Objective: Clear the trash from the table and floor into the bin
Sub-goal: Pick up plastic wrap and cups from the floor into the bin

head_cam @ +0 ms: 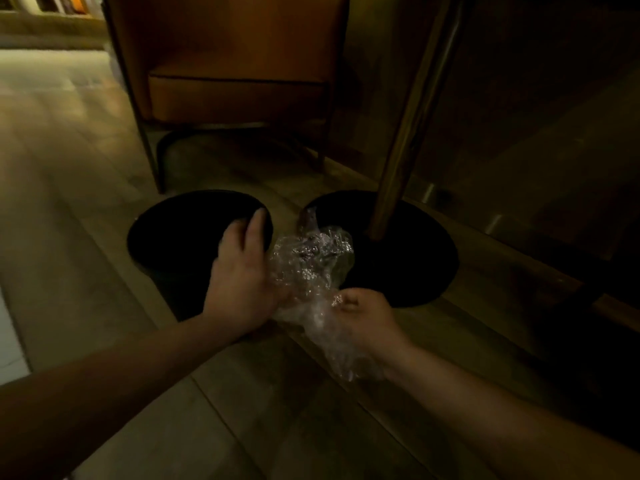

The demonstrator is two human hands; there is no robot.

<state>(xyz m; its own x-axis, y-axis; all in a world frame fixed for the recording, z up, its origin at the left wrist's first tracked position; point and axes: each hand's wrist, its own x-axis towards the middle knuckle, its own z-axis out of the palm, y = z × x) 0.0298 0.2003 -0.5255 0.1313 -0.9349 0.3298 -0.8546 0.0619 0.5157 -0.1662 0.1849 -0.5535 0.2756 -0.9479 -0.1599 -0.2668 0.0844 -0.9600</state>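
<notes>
A crumpled wad of clear plastic wrap [311,271] hangs between my two hands, low over the floor. My right hand [363,317] is closed around its lower end. My left hand [242,271] curls its fingers over the near right rim of a black round bin [180,230], with the heel of the hand touching the plastic. To the right lies a second black round shape [408,265], and the top of the plastic overlaps its left edge. In the dim light I cannot tell whether that shape is an opening, a lid or a base.
A wooden table leg [408,133] slants down onto the right black shape. A brown leather chair [235,74] on thin metal legs stands behind the bin. The pale wooden floor [69,188] stretches to the left, and a dark wall panel fills the right.
</notes>
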